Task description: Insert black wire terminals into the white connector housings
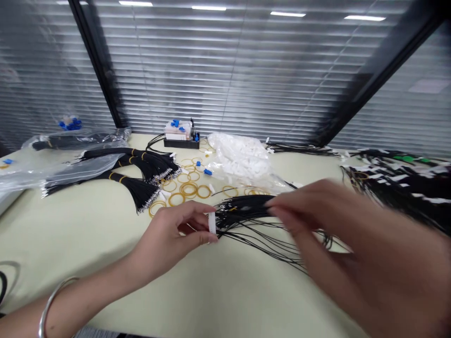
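We are pinching a white connector (212, 223) in our left hand (164, 237), some wires (228, 234) seemingly fitted, while we cannot tell whether our blurred right hand (355, 244) is gripping anything, and a black bundle (252, 205) beyond the left fingertips (203, 238) is apparently waiting.

The light is even and moderately bright, falling softly on the pale table (169, 300), with only faint, diffuse shadows beside the left forearm (102, 286). Along the top, bright light strips (288, 14) glare as reflections in the glass before the grey, dimmer blinds (183, 70). The clear plastic bag (95, 171) catches glints; the white bag (243, 157) looks nearly washed out. Motion smears the right hand (355, 239), while the left hand (183, 230) is fairly crisp. Wide-angle stretching tilts the dark window posts (95, 61), and distant cables (416, 188) at right look soft.
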Motion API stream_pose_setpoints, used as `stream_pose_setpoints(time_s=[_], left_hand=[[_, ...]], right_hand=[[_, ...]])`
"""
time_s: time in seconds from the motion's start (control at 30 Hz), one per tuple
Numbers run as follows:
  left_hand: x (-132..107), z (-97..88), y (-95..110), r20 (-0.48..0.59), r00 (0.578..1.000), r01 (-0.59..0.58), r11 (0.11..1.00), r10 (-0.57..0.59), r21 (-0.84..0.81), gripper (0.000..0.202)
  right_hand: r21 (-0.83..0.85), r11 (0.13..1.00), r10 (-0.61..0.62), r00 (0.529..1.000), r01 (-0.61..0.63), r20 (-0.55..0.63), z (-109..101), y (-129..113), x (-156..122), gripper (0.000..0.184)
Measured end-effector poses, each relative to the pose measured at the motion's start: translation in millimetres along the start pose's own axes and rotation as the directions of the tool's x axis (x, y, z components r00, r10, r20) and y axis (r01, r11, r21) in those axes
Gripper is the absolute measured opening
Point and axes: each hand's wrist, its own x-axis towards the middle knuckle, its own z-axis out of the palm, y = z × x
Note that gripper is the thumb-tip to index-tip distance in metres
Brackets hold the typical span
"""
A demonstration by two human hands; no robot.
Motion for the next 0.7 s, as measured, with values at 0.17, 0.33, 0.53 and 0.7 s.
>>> stream_pose_setpoints(time_s=[0.17,0.33,0.53,0.7], left_hand=[[-1.5,0.7,0.1,-0.113,0.988,-0.116,0.992,0.109,-0.054,0.03],[-3.2,1.1,0.2,-0.144,0.975,-0.184,0.98,0.171,-0.082,0.031],[-2.9,1.7,3.2,-0.132,0.975,-0.192,0.977,0.179,-0.091,0.031],[-4.8,1.2,5.7,-0.128,0.979,-0.172,0.982,0.161,-0.078,0.029]], right_hand=[[0.179,0.984,-0.039,0.988,0.012,0.147,30.7,-14.1,-2.9,0.014],[0.24,0.971,-0.025,0.992,-0.006,0.125,34.3,-9.1,-7.3,0.012],[0.231,0.973,-0.046,0.994,0.022,0.102,36.4,-5.4,-5.9,0.013],[0.283,0.959,-0.038,0.99,-0.001,0.132,36.4,-3.4,-4.4,0.013]])
